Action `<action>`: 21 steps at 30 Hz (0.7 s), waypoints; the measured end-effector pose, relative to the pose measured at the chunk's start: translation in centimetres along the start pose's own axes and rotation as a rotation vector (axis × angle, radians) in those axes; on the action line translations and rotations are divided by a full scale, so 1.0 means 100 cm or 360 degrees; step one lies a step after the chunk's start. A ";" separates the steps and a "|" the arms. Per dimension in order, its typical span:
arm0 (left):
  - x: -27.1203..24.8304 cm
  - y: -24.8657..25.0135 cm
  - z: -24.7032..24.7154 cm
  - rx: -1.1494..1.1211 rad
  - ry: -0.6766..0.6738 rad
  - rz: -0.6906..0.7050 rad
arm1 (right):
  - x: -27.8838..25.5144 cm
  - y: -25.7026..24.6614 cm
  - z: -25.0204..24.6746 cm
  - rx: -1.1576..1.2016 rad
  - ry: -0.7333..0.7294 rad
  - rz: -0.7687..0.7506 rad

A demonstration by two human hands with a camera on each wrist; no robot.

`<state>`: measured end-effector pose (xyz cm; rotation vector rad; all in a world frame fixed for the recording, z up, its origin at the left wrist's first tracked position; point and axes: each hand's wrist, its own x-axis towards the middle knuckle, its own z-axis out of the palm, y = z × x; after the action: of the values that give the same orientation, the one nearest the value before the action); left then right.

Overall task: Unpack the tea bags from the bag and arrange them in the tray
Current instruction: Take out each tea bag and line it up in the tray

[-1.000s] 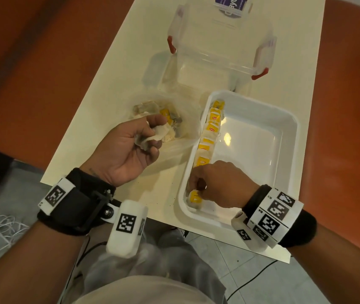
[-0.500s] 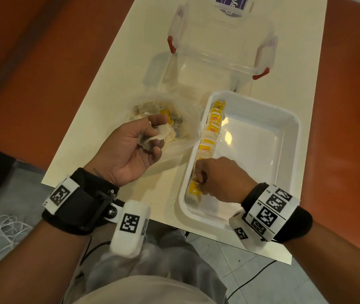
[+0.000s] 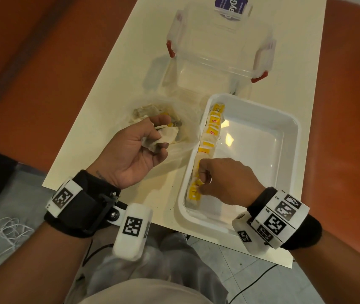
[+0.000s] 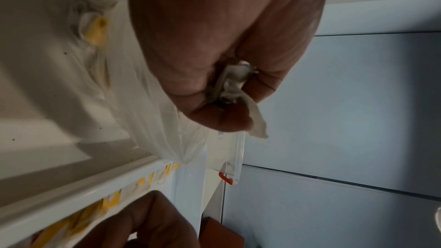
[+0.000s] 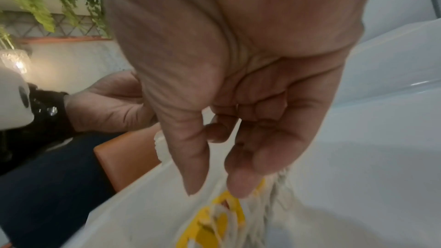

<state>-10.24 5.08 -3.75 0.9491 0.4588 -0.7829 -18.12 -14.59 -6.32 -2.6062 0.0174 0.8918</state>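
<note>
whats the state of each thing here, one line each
white plastic tray: holds a row of tea bags along its left wall
clear plastic bag: open, tea bags still inside
clear lidded storage box: shut
left hand: grips loose tea bags
right hand: fingers on the row

Near end of the tea-bag row (image 3: 198, 183) behind the right hand (image 3: 225, 181) — purple label (image 3: 230, 6) cut off above.

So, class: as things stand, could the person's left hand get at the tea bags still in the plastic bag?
Probably not yet. The left hand hovers right beside the plastic bag, whose mouth looks open, but its grip is already full with a tea bag. It would likely have to hand that off first.
</note>
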 end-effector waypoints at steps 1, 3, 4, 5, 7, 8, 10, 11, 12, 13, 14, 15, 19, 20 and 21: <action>0.000 0.000 0.001 0.0004 -0.0008 0.0005 | -0.002 0.001 -0.004 0.0059 0.0039 0.0003; -0.001 -0.001 0.003 -0.0008 -0.0039 0.0005 | -0.008 0.000 -0.014 0.0294 0.0171 -0.0045; -0.001 -0.001 0.004 -0.0016 -0.0065 0.0000 | -0.011 -0.002 -0.019 0.0456 0.0275 -0.0101; -0.001 -0.001 0.005 -0.0013 -0.0098 -0.0007 | -0.014 -0.006 -0.026 0.0619 0.0390 -0.0170; -0.001 -0.001 0.007 0.0037 -0.0163 -0.0017 | -0.019 -0.014 -0.040 0.0801 0.0611 -0.0319; 0.000 -0.001 0.008 0.0084 -0.0182 -0.0011 | -0.018 -0.018 -0.046 0.0802 0.0694 -0.0392; 0.001 0.000 0.012 0.0181 -0.0204 0.0014 | -0.012 -0.024 -0.057 0.0750 0.0820 -0.0504; 0.001 0.002 0.014 0.0222 -0.0225 0.0024 | -0.009 -0.026 -0.062 0.0731 0.0868 -0.0537; 0.000 0.003 0.017 0.0264 -0.0262 0.0022 | -0.006 -0.027 -0.066 0.0723 0.0907 -0.0561; 0.000 0.006 0.019 0.0304 -0.0314 0.0009 | -0.004 -0.028 -0.069 0.0730 0.0937 -0.0575; 0.000 0.009 0.021 0.0336 -0.0360 -0.0008 | -0.002 -0.027 -0.073 0.0757 0.0957 -0.0578; 0.000 0.012 0.022 0.0356 -0.0373 -0.0026 | -0.002 -0.027 -0.078 0.0809 0.0951 -0.0561; 0.008 0.023 0.014 0.0473 -0.0149 0.0026 | -0.010 -0.020 -0.101 0.1260 0.0805 -0.0484; 0.009 0.025 0.011 0.0559 -0.0116 0.0059 | -0.013 -0.019 -0.106 0.1350 0.0783 -0.0480; 0.011 0.025 0.010 0.0663 -0.0103 0.0093 | -0.016 -0.017 -0.112 0.1413 0.0770 -0.0479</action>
<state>-7.58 4.65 -2.58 1.3132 0.2116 -0.8709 -12.59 -17.18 3.31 -1.8403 0.1178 0.0696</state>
